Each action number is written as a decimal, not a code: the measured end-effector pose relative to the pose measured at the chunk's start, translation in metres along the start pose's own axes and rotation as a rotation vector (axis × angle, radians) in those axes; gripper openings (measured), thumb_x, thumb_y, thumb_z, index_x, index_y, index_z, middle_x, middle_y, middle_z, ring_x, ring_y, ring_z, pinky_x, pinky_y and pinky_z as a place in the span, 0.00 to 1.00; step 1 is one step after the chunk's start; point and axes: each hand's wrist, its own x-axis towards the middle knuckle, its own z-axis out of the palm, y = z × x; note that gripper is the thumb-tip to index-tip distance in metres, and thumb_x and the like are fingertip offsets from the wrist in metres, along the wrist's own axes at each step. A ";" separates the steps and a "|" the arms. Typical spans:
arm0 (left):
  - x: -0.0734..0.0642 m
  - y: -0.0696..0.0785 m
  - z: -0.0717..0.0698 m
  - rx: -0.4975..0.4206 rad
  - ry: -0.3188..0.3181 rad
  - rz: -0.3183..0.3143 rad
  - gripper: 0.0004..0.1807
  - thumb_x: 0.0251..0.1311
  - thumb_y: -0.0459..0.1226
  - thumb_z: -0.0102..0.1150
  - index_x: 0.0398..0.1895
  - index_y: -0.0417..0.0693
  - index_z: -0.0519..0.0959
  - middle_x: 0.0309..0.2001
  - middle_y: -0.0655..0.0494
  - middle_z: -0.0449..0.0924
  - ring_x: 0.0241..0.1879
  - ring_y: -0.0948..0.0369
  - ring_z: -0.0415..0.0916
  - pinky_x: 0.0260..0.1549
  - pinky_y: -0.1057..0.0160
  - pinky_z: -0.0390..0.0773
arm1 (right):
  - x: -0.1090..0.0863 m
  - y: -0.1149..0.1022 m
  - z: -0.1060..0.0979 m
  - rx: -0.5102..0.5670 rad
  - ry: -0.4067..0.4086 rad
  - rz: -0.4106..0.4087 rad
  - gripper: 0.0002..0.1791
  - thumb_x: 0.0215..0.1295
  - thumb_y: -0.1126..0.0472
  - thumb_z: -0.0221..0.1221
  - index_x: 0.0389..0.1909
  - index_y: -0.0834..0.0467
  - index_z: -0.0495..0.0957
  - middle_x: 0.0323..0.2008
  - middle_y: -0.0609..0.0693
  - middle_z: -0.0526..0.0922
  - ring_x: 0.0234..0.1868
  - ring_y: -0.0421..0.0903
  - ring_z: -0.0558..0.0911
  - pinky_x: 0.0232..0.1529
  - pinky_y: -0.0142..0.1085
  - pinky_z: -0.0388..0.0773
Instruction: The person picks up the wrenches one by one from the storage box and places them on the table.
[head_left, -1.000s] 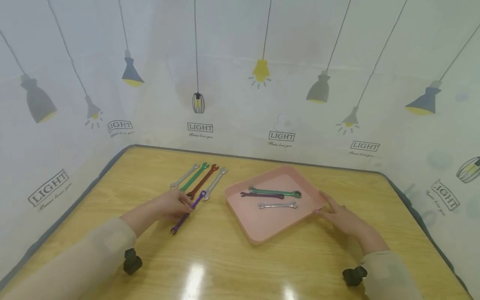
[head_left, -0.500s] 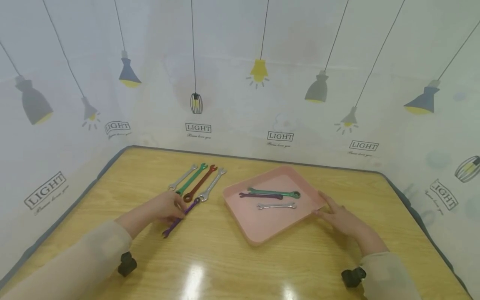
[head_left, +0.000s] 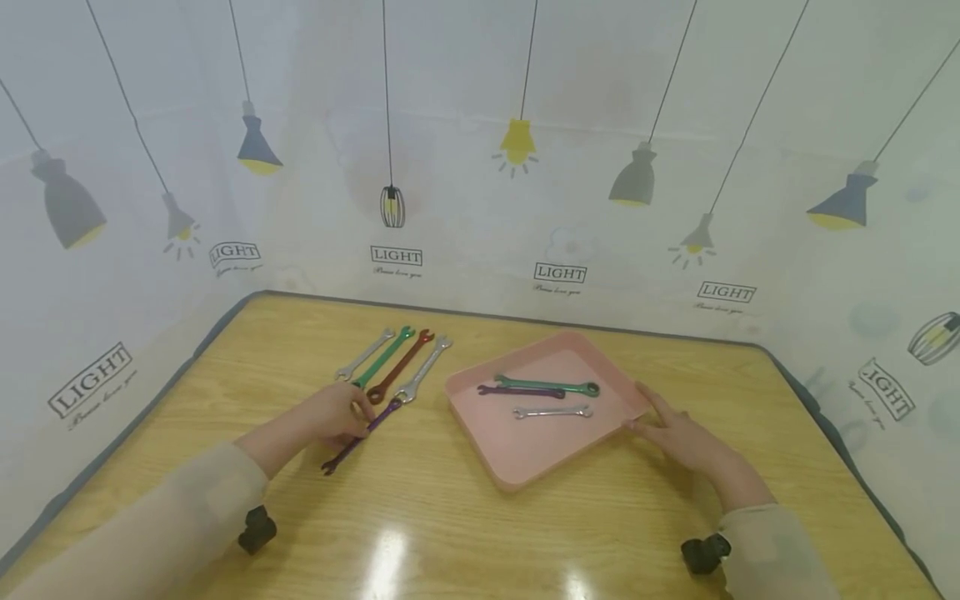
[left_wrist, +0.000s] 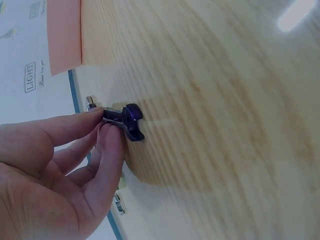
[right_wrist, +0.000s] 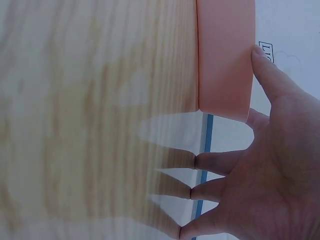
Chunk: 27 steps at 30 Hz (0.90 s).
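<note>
My left hand (head_left: 337, 412) pinches a purple wrench (head_left: 340, 462) between thumb and fingers, low over the table's left half. Its open-ended jaw (left_wrist: 132, 122) points toward the left wrist camera. The wrench's upper end lies right at the lower end of a silver wrench (head_left: 424, 368). Beside that one lie a red wrench (head_left: 401, 367), a green wrench (head_left: 384, 358) and another silver wrench (head_left: 365, 356), roughly side by side. My right hand (head_left: 693, 442) touches the right corner of a pink tray (head_left: 517, 454), fingers spread, thumb at the rim (right_wrist: 254, 55).
Inside the tray lie a green wrench (head_left: 551, 386), a purple wrench (head_left: 525, 391) and a small silver wrench (head_left: 553, 412). The wooden table (head_left: 450, 533) ends at a dark edge before a lamp-patterned wall covering (head_left: 465, 208).
The left hand has lowered the purple wrench slightly down and to the left, then nearly stopped. The right hand and the tray keep their places.
</note>
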 end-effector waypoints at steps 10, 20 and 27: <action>0.016 0.027 -0.006 0.052 0.091 0.153 0.16 0.60 0.36 0.64 0.49 0.39 0.78 0.35 0.49 0.77 0.26 0.57 0.77 0.24 0.64 0.79 | 0.000 -0.001 0.000 -0.004 -0.021 0.034 0.48 0.69 0.32 0.45 0.78 0.48 0.35 0.74 0.69 0.42 0.67 0.81 0.35 0.56 0.78 0.37; 0.030 0.074 0.003 0.078 0.083 0.203 0.16 0.59 0.38 0.65 0.50 0.46 0.80 0.37 0.51 0.81 0.30 0.57 0.79 0.25 0.64 0.78 | 0.000 0.000 0.001 0.003 -0.009 0.015 0.47 0.69 0.34 0.46 0.78 0.49 0.36 0.74 0.69 0.43 0.67 0.81 0.35 0.56 0.78 0.36; 0.040 0.097 0.012 0.050 0.072 0.257 0.17 0.61 0.39 0.65 0.53 0.47 0.80 0.38 0.51 0.81 0.33 0.53 0.80 0.23 0.62 0.79 | 0.000 -0.001 0.002 0.005 -0.005 0.014 0.47 0.70 0.34 0.46 0.78 0.50 0.36 0.73 0.70 0.44 0.66 0.82 0.35 0.56 0.78 0.35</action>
